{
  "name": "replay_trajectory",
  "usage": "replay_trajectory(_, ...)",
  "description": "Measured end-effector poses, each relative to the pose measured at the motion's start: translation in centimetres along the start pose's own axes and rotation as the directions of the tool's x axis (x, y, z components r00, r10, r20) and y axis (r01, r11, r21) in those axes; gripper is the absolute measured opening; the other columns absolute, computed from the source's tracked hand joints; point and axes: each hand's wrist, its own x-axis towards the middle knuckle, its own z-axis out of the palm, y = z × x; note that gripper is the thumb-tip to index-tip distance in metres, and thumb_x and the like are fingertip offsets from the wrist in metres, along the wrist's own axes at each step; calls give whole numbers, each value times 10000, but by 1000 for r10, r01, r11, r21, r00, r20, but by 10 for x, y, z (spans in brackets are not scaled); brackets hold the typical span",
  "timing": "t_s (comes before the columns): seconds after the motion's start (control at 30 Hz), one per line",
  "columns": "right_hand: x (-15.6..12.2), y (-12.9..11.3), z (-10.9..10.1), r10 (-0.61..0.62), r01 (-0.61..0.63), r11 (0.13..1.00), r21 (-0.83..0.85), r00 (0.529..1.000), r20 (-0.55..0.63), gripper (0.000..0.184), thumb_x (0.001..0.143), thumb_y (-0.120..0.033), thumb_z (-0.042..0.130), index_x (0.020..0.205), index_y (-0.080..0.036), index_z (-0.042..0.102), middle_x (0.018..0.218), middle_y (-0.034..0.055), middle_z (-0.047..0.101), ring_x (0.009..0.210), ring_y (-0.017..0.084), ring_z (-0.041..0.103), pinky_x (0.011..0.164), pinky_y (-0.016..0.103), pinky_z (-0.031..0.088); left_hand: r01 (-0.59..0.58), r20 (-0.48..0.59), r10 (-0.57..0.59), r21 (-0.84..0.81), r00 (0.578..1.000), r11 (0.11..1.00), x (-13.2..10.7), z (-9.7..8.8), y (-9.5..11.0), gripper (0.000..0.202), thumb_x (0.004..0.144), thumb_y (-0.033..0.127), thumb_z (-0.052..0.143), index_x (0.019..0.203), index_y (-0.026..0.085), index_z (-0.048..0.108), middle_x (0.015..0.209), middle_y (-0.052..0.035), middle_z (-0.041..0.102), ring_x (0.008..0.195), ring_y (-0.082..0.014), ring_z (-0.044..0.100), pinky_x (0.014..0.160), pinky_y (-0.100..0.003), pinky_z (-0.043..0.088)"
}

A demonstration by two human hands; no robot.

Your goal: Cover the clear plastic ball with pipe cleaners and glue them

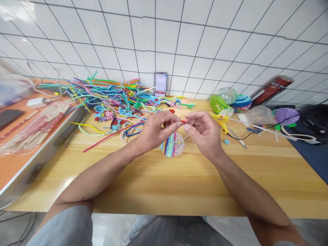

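On my feed the left hand (pixel 160 128) has thumb and index pinched on a small red piece (pixel 183 121). Right hand (pixel 203 133) is bent in from the other side, thumb and fingertips right at the piece's right end; I can't tell whether they grip it or just sit against it. So the piece is between the two sets of fingertips, above the bench (pixel 164 177). Just below, partly behind the left hand, I've got a striped ball (pixel 169 145) with a clear section on its right. Yellow glue gun (pixel 222 123) is just right of the right hand; blue bit (pixel 226 141) and pen (pixel 238 138) near it. Farther out, left and back: big heap of pipe cleaners (pixel 102 92), phone (pixel 160 83) upright at the wall beside it. Far left, orange tray (pixel 12 167) with bagged sticks (pixel 43 128). Back right I see a green bag (pixel 217 103) and a red bottle (pixel 274 89) lying tilted.
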Motion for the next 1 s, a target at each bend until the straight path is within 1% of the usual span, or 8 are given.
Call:
replay_trajectory(0.13,-1,5,-3,-79,78,987,-142,997,-1,60,969,-330,769,990,-287,733,907,5,750,786,189,691,745,381,575,-6,17,6,-13,1000,1000,-1,3,3,140,1028,206,712,890,199,737,754,13,746,639,-103,644,626,-232,495)
replay_trajectory(0.33,-2,6,-15,-102,119,970,-214,991,92,125,1022,-367,722,928,-286,714,850,3,713,758,194,660,721,383,544,-65,137,59,41,989,997,-4,2,7,160,1070,248,650,948,199,742,806,-26,739,690,-127,669,646,-255,516)
replay_trajectory(0.4,-4,5,-19,-74,98,977,-190,989,131,154,1043,-413,708,944,-295,714,857,3,694,772,194,650,728,382,537,-62,163,51,61,985,996,-5,2,9,212,1093,308,621,952,217,751,840,-40,753,745,-154,699,693,-297,542)
replay_trajectory(0.5,-6,4,-20,-28,41,995,-89,990,140,251,1039,-546,714,962,-307,706,901,10,668,790,192,638,736,378,550,67,162,-74,46,984,997,-7,5,13,347,1106,511,596,951,254,772,848,-42,752,779,-188,705,751,-364,573)
replay_trajectory(0.57,-7,2,-18,9,-6,1000,-25,991,131,323,1008,-621,738,952,-306,694,914,12,649,771,188,632,728,380,560,145,149,-144,6,978,989,-8,7,15,434,1089,623,584,941,266,780,832,-41,740,762,-192,691,745,-380,573)
replay_trajectory(0.63,-6,-2,-17,40,-45,998,34,990,139,366,974,-657,768,938,-302,685,906,12,638,747,186,629,716,386,567,156,135,-151,-27,979,987,-8,8,18,469,1082,657,576,924,265,780,822,-42,737,745,-187,680,729,-379,563)
replay_trajectory(0.83,-6,-10,-19,96,-123,985,120,974,207,408,927,-667,819,928,-284,679,841,2,648,744,184,636,690,369,571,52,129,-50,-11,990,999,-8,6,27,350,1097,497,619,895,239,742,805,-37,734,685,-155,648,687,-349,533)
replay_trajectory(1.0,-7,-5,-15,125,-168,956,239,975,186,372,915,-582,864,1017,-275,680,916,-8,697,776,156,661,692,314,569,-34,29,33,51,999,998,-10,9,29,148,1056,236,674,911,224,696,776,-10,721,666,-126,619,635,-295,494)
